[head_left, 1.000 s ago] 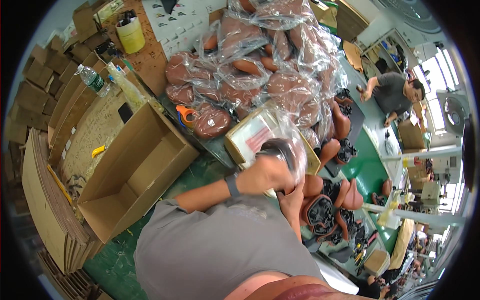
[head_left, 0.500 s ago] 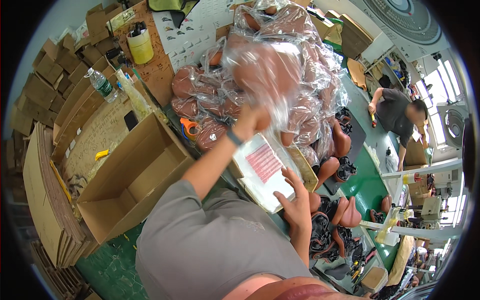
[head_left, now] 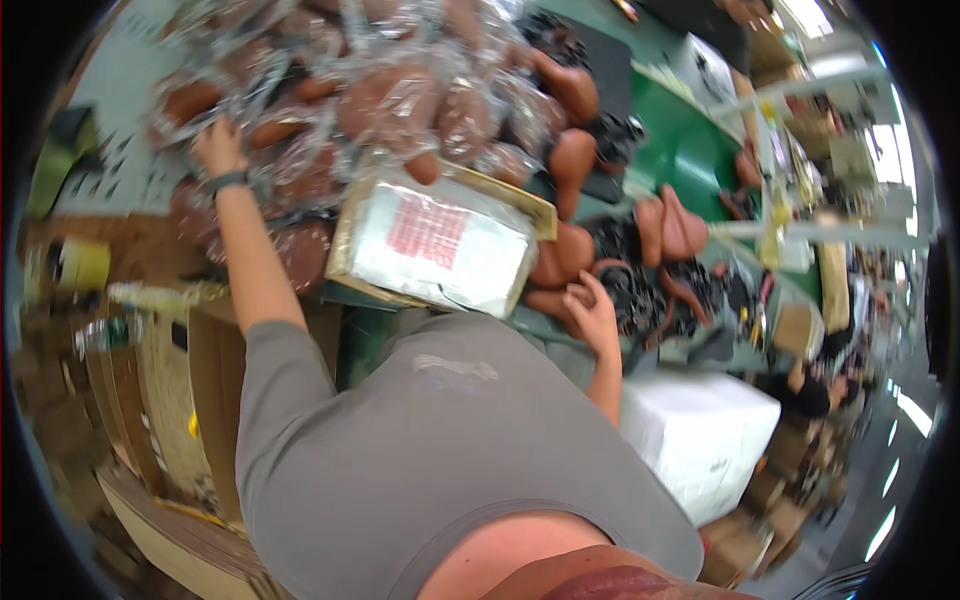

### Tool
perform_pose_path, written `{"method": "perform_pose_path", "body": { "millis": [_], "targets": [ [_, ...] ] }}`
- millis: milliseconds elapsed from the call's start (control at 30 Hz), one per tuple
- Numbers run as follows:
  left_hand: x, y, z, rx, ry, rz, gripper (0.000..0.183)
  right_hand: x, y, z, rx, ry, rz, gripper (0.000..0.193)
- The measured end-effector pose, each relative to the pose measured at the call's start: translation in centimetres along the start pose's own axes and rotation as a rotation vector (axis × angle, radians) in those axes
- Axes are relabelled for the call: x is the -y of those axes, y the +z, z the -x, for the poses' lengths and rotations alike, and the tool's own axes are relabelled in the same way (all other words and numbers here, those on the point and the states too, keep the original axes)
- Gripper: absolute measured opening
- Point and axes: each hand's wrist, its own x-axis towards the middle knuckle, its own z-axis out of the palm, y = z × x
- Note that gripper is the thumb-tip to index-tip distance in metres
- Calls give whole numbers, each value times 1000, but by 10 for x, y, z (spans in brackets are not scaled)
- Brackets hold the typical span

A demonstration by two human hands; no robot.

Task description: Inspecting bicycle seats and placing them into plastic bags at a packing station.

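Note:
My left hand point(head_left: 220, 150) reaches into a heap of brown bicycle saddles in clear plastic bags. It lies against a bagged saddle point(head_left: 190, 100) at the heap's left side; blur hides whether its fingers grip. My right hand point(head_left: 595, 318), thumb and fingers apart, is open beside an unwrapped brown saddle point(head_left: 550, 306). Between my hands a shallow cardboard box point(head_left: 344, 235) holds a flat white stack point(head_left: 480, 255) with red print, apparently plastic bags. One brown saddle nose point(head_left: 423, 167) overhangs the box's far edge.
More bare saddles point(head_left: 573, 165) with black undersides lie to the right. A large white block-shaped package point(head_left: 705, 435) stands near my right side. On the left are an open carton point(head_left: 220, 385), a yellow cup point(head_left: 82, 262) and a water bottle point(head_left: 108, 335).
My view has turned. My left hand, earlier lifting a bagged saddle, has gone to the heap's left side. My right hand has left the white stack for the bare saddles on the right.

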Motion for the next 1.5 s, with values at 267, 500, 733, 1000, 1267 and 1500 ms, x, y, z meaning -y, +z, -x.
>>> {"method": "perform_pose_path", "body": {
  "millis": [267,500,733,1000,1267,1500],
  "targets": [
    [-221,214,367,473,278,-75,37,-70,-51,-235,-435,49,580,110],
    [-247,277,482,1563,201,21,28,-122,-61,-330,-315,379,259,108],
    [-305,334,459,1296,196,218,28,-34,-115,-254,-151,471,48,69],
    [-447,329,414,845,491,83,130,110,-30,-27,-597,-110,617,89],
    [-462,250,421,856,557,-182,159,147,37,77,-665,-287,649,89],
    [-433,187,395,797,457,2,93,139,64,133,-552,-425,599,88]
  ]
}}
